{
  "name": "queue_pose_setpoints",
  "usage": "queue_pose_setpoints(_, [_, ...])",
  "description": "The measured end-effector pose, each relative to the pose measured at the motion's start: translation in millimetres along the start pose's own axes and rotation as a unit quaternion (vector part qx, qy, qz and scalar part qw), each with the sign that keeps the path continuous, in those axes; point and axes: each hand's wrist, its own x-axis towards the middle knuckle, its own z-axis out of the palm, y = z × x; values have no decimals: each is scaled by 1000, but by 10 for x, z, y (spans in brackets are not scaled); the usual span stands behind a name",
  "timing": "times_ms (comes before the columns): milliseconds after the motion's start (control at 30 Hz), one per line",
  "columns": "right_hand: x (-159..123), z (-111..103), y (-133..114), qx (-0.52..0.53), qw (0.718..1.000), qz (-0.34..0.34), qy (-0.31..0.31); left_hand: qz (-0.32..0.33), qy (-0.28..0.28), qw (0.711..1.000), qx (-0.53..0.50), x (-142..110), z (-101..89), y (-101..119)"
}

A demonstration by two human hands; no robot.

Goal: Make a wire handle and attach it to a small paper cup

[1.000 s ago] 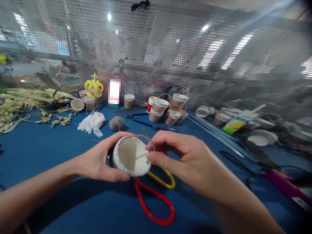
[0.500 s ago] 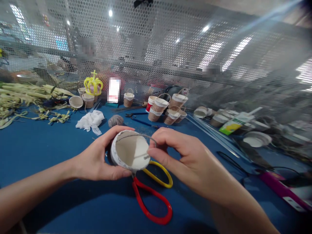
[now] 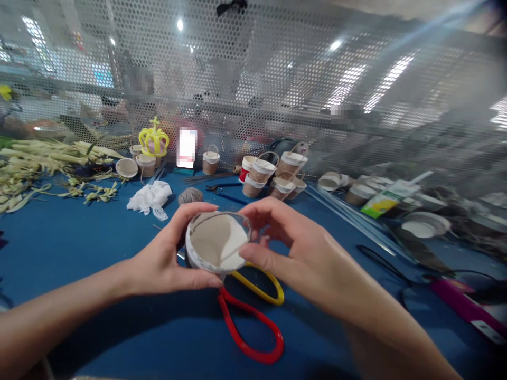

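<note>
A paper cup [image 3: 214,245] with a white band round its rim is tilted so that its pale inside faces me. My left hand [image 3: 174,253] is closed round its left side, thumb at the lower front and fingers behind. My right hand [image 3: 277,237] is at the right rim, thumb against the near edge and fingers curled round the far side. A thin grey wire handle [image 3: 246,220] curves along the rim to these fingers; its end is hidden. Under the cup lie scissors with one red handle [image 3: 253,343] and one yellow handle [image 3: 261,285], blades mostly covered.
A grey yarn ball [image 3: 190,196], crumpled white cloth [image 3: 150,198] and pliers [image 3: 227,196] lie beyond the cup. Several handled cups [image 3: 263,170] stand near the perforated screen [image 3: 237,68], with a lit phone [image 3: 187,148]. Dried stalks [image 3: 51,153] lie left; clear rods [image 3: 352,219] and a power strip [image 3: 463,303] lie right.
My right fingers have moved from pinching the wire above the opening to the cup's right rim. The wire now lies closer along the rim. My left hand keeps its hold.
</note>
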Motion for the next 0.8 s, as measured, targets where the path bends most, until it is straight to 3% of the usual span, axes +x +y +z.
queue_pose_setpoints(133, [4,66,50,25,993,104,-54,28,19,995,88,20,63,-86])
queue_pose_setpoints(400, [-86,289,222,53,985,152,-64,-3,2,974,227,-112,213,-293])
queue_pose_setpoints(633, [-111,303,301,92,979,160,-92,-9,-125,970,210,-193,123,-118])
queue_pose_setpoints(800, [-101,255,263,100,977,157,-104,-9,-108,979,174,-228,52,-45])
